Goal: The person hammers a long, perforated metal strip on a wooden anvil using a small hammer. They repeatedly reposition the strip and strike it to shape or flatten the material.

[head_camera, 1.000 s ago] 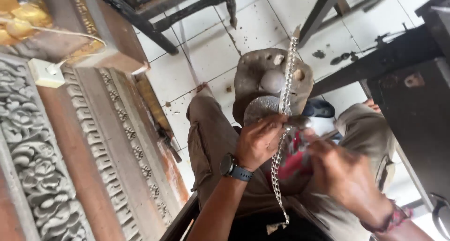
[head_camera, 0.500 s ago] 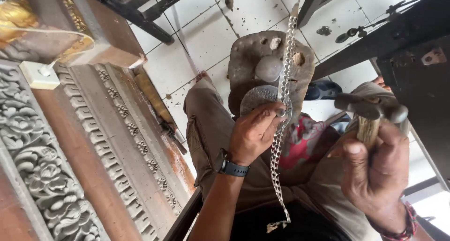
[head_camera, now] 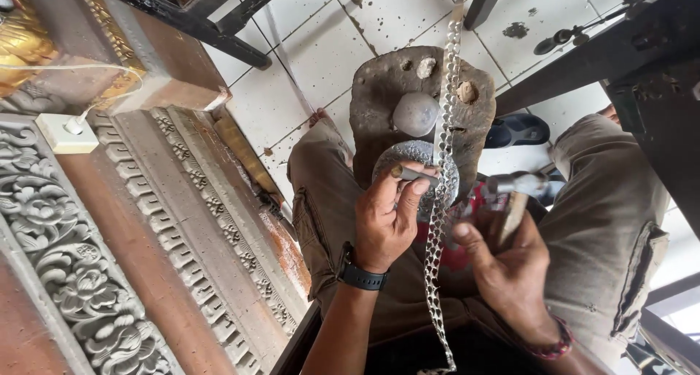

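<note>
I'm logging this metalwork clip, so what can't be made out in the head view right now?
- Punch tip: hidden behind the metal strip.
- Hammer handle: mostly covered by the right hand.
- Strip's lower end: cut off by the bottom edge.
- Left hand palm: faces away.

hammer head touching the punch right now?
Apart. Head view: the hammer in the right hand sits clear of the punch held by the left hand.

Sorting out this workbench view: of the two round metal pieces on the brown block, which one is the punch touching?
The lower textured disc, under the punch in the left hand. The smooth dome above sits untouched.
</note>
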